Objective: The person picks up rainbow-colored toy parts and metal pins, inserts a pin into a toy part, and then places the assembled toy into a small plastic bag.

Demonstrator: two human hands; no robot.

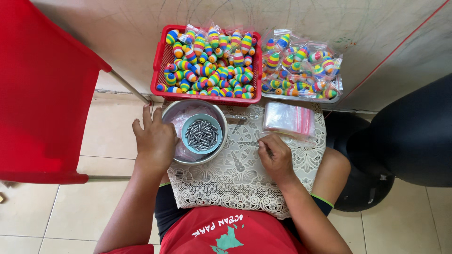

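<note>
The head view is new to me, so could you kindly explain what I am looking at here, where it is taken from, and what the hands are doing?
There is one picture, taken by a camera worn on a seated person's head, looking straight down at their lap. No machine is involved: these are two bare hands. A white lace cloth covers the lap and serves as the work surface. On it sits a metal bowl with a small blue dish inside, full of little grey metal pieces. The left hand rests on the bowl's rim. The right hand pinches something small and thin; I cannot tell what. Beyond lie a stack of clear zip bags, a red basket of rainbow-striped oval floats, and more of them already bagged. A red chair stands on the person's left.
</note>
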